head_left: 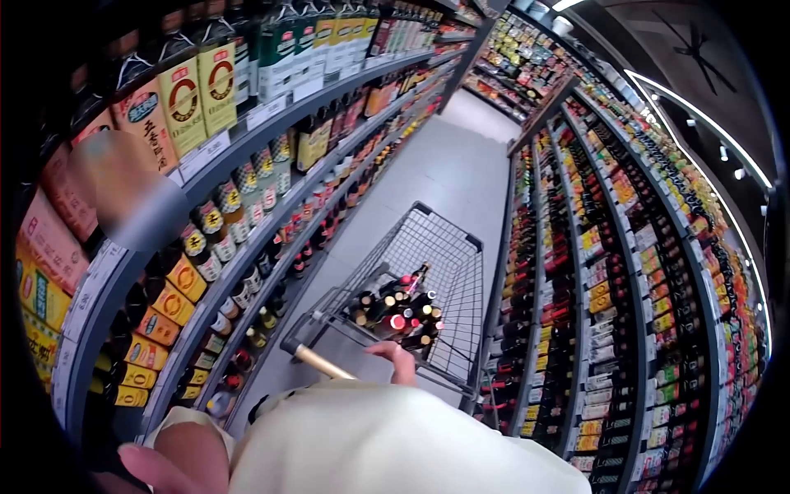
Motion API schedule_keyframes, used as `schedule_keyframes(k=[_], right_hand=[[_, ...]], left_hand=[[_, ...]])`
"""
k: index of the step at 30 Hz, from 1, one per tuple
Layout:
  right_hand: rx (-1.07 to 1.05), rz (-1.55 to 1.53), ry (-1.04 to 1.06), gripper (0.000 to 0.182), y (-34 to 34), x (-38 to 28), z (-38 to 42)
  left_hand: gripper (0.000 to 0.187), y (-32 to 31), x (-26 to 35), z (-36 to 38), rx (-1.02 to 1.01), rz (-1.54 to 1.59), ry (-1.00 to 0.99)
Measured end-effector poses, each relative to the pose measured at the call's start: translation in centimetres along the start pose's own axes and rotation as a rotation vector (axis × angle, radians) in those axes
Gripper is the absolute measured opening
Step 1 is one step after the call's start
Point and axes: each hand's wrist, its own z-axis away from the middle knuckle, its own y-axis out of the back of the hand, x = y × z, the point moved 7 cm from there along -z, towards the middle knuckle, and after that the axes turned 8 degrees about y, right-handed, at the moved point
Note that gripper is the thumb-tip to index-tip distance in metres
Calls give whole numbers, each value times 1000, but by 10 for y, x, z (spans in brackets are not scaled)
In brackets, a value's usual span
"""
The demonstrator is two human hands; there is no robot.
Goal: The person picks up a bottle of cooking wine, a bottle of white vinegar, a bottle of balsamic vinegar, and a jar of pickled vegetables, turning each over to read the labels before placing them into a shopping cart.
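A wire shopping cart (448, 272) stands in front of me in the aisle, with several dark bottles (397, 317) clustered at its near end. Its handle (325, 362) runs partly under my pale clothing. My right hand (397, 361) is near the handle and the cart's near edge, its visible fingers reaching left and slightly bent, with no object showing in them. Low at the left edge of the view, my left hand (152, 468) appears blurred below a pale sleeve (185, 418). Its fingers are not distinct, and the shelving is beside it.
Left shelves (271, 111) carry boxed and bottled goods, with yellow boxes (183, 280) on a lower tier. Tall right shelves (588, 247) hold rows of bottles. Grey floor (411, 177) leads to another display (531, 53) at the far end. A blurred patch covers part of the left shelf.
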Motion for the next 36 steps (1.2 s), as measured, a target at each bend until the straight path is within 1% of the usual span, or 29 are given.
schedule_keyframes(k=[2, 4, 6, 8, 10, 12, 17, 20, 23, 25, 28, 34, 36], right_hand=[[31, -9, -14, 68, -1, -4, -1], [-16, 11, 27, 67, -2, -10, -2], [-12, 16, 29, 67, 0, -8, 0], [-21, -14, 2, 67, 0, 1, 0], [-22, 12, 22, 67, -1, -4, -4], [-16, -7, -19, 69, 0, -2, -2], [11, 10, -26, 69, 0, -3, -1], [-16, 1, -44, 68, -1, -1, -2], [8, -46, -52, 68, 1, 2, 0], [-13, -6, -8, 68, 0, -7, -3], [-21, -16, -19, 67, -2, -14, -3], [-17, -37, 21, 63, 0, -11, -5], [-58, 8, 72, 63, 0, -16, -5]], left_hand=[[59, -11, -6, 8, -49, 11, 23], [58, -19, -9, 12, -87, 26, 43], [58, -27, -16, 22, -146, 22, 89], [58, -36, -21, 29, -186, 36, 111], [58, -40, -25, 35, -221, 43, 132], [58, -46, -27, 41, -251, 49, 152], [57, -63, -32, 50, -326, 84, 179], [57, -67, -35, 55, -353, 94, 190], [57, -74, -35, 59, -394, 102, 198], [56, -79, -34, 61, -415, 120, 199], [56, -85, -36, 66, -443, 137, 207], [55, -95, -34, 71, -499, 168, 197], [55, -100, -35, 74, -516, 183, 203]])
